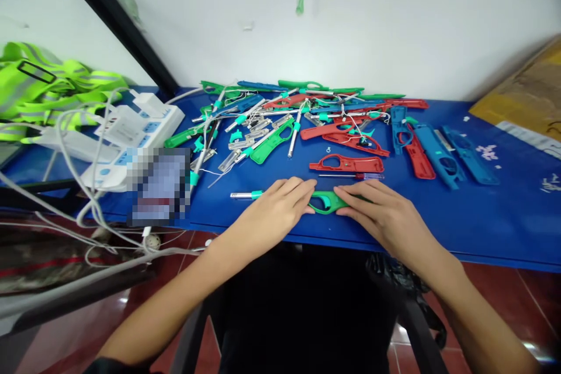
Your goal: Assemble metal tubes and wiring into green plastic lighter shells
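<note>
Both of my hands grip one green utility lighter [332, 203] lying level at the front of the blue table. My left hand [283, 207] closes over its front part, and the metal nozzle [241, 195] with a teal collar sticks out to the left. On the handle end, my right hand [380, 208] pinches with thumb and fingers; the far end of the handle is hidden beneath it. The teal trigger shows in the loop between my hands. Just behind them lie a screwdriver [353, 176] and a red lighter shell half [348, 163].
Green, red and blue lighter shells, metal nozzles and clear fuel tanks [228, 160] pile up toward the wall. Blue shell halves [438, 152] lie at right, near a cardboard box [521, 99]. A power strip [140, 140] with cables and a pixelated phone [161, 187] occupy the left.
</note>
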`<state>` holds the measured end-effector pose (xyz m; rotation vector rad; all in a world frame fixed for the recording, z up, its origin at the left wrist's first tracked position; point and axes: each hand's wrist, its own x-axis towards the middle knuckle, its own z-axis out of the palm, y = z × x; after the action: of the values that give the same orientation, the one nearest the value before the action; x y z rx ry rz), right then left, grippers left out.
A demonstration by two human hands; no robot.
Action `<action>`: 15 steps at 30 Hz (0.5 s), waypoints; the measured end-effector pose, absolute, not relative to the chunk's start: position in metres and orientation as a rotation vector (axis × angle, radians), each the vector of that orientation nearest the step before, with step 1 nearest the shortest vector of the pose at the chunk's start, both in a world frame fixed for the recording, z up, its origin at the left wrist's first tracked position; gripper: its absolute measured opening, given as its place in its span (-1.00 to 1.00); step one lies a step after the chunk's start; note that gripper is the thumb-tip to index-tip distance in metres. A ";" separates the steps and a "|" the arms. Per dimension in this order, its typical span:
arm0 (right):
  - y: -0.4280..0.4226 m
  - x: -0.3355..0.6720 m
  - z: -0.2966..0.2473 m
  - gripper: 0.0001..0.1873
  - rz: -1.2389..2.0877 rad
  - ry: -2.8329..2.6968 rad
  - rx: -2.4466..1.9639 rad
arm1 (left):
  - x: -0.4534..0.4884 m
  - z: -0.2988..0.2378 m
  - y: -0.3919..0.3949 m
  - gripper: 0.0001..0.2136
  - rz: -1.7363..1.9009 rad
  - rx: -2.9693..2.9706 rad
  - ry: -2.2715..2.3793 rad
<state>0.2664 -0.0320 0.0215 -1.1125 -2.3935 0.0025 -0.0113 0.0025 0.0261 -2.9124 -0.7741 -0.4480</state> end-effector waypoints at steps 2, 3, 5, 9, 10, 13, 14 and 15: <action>-0.032 0.266 0.020 -0.69 -0.060 -2.390 -1.113 | -0.010 0.028 0.001 -0.68 -0.401 -2.900 -0.801; -0.032 0.266 0.019 -0.69 -0.085 -2.388 -1.116 | -0.010 0.028 0.001 -0.69 -0.399 -2.904 -0.811; -0.032 0.265 0.018 -0.69 -0.108 -2.388 -1.125 | -0.010 0.030 0.003 -0.69 -0.438 -2.934 -0.824; -0.032 0.266 0.018 -0.69 -0.097 -2.384 -1.117 | -0.011 0.032 0.011 -0.67 -0.599 -3.073 -0.838; -0.032 0.266 0.018 -0.69 -0.086 -2.383 -1.118 | -0.012 0.032 0.013 -0.68 -0.651 -3.112 -0.840; -0.031 0.266 0.017 -0.69 -0.064 -2.373 -1.124 | -0.011 0.033 0.019 -0.75 -0.769 -3.200 -0.896; -0.032 0.266 0.017 -0.69 -0.053 -2.371 -1.123 | -0.011 0.033 0.020 -0.75 -0.779 -3.224 -0.919; -0.032 0.266 0.016 -0.69 -0.036 -2.371 -1.119 | -0.010 0.034 0.021 -0.74 -0.776 -3.246 -0.929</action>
<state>0.2663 -0.0319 0.0162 -1.1191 -2.3709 -0.0363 -0.0104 0.0207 0.0339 -3.2461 -0.9295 -0.7762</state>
